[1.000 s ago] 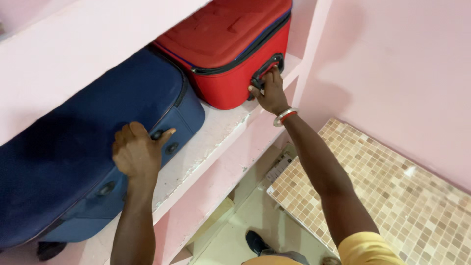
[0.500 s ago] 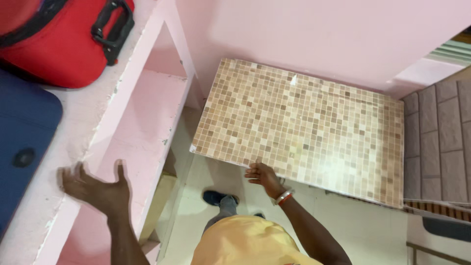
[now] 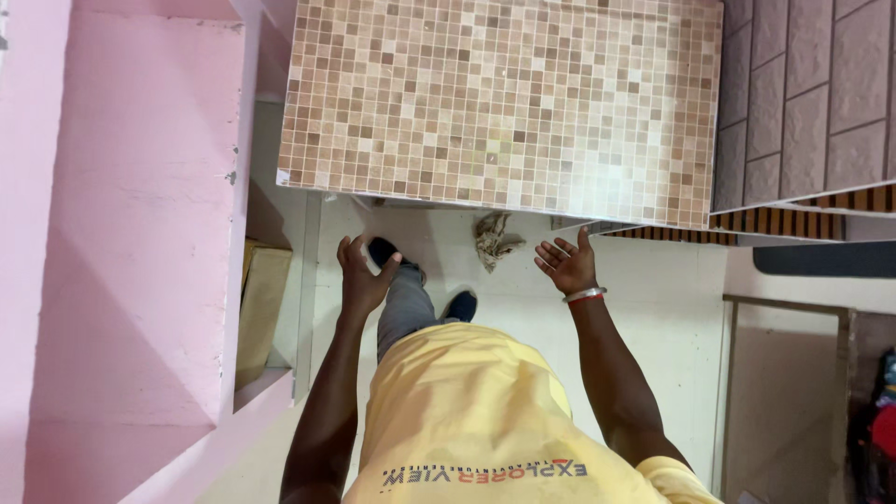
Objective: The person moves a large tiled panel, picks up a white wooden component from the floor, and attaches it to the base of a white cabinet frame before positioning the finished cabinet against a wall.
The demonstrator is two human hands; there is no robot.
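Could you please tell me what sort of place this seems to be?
Probably a room in a home: pink built-in shelves, a mosaic-tiled counter and a pale tiled floor with a crumpled rag.

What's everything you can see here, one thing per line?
Mosaic-tiled counter: one, brown and beige, top centre.
Shelf unit: one, pink, left side.
Crumpled rag: one, brownish, on the floor below the counter edge.
Floor: pale, centre.
Tiled wall: grey-brown, upper right.
Board: one, yellowish, leaning in the lower shelf.
Shoes: two, dark, on the floor.
Shirt: one, yellow, bottom centre.
Bangle: silver and red, right wrist.
Left hand: open, empty.
Right hand: open, empty.
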